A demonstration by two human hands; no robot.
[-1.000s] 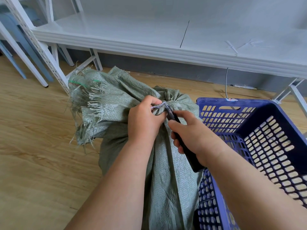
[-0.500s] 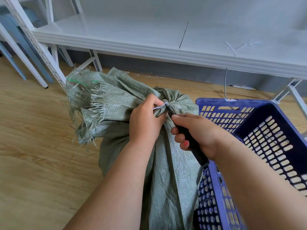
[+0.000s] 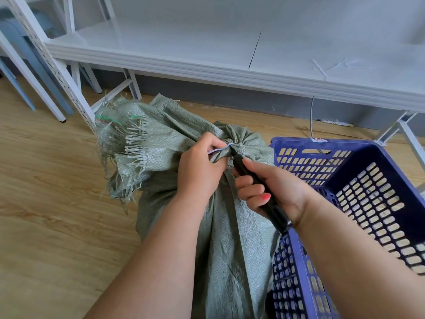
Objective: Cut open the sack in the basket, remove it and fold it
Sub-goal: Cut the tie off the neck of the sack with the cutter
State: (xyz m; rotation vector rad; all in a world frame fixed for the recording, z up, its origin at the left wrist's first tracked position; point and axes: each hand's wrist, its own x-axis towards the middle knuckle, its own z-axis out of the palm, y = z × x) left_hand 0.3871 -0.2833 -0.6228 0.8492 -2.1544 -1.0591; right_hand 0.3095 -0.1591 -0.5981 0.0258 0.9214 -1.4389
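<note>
Here, left hand pinching woven green sack neck, right hand gripping black-handled cutter, perforated blue basket.

Looks like storeroom or packing workroom to me. Low white shelf board on perforated white metal uprights ahead of me, wood-look plank floor, grey wall base. Woven green sack and blue perforated plastic basket at my feet. Loose white ties on shelf.
</note>
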